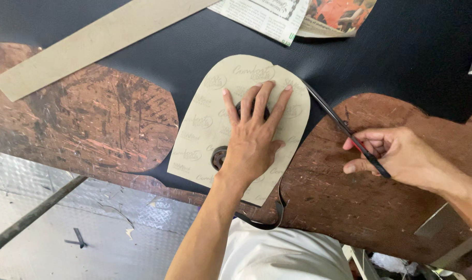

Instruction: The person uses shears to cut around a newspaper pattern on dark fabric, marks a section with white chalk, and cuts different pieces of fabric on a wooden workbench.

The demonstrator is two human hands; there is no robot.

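My left hand [251,136] lies flat with spread fingers on a beige cardboard pattern [210,109], pressing it onto a black leather sheet [205,52]. The pattern is rounded at the far end and has two round holes, partly hidden under my hand. My right hand [394,155] grips a long thin black knife [335,118] by its handle. The blade runs along the pattern's right edge on the black sheet. A narrow cut strip of black material [277,210] curls off below the pattern's near edge.
A worn, scratched wooden worktop [101,119] shows where the black sheet is cut away. A long beige cardboard strip [91,41] lies at the far left. Newspaper [277,15] sits at the far edge. A metal floor plate [65,218] and a dark rod [34,215] are below left.
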